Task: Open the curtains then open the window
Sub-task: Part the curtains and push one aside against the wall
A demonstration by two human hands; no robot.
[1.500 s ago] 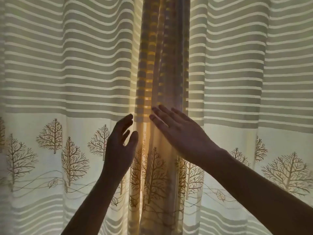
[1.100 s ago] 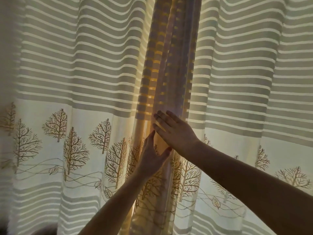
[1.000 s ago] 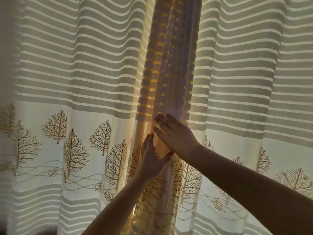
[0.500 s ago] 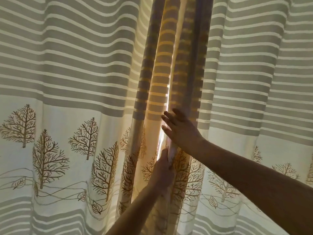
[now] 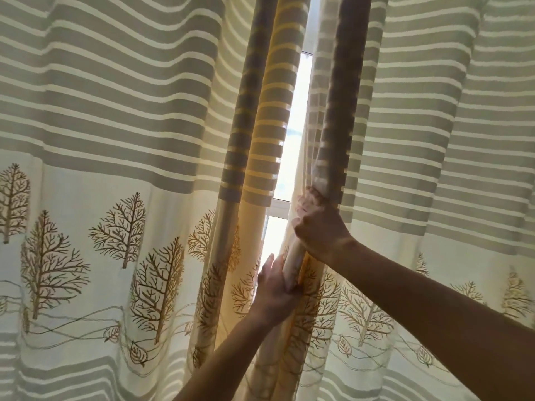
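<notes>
We reach both bare arms up to the middle seam, our right hand (image 5: 320, 227) clenched on the right curtain (image 5: 434, 125) edge, our left hand (image 5: 275, 290) gripping it lower, the window (image 5: 292, 134) showing through the narrow gap beside the left curtain (image 5: 115, 111).

We have one head view, worn at eye level, facing straight at the curtains (image 5: 115, 111) from close up and tilted slightly upward. Both forearms enter from the lower edge; the window (image 5: 292, 134) shows through the narrow central gap.
</notes>
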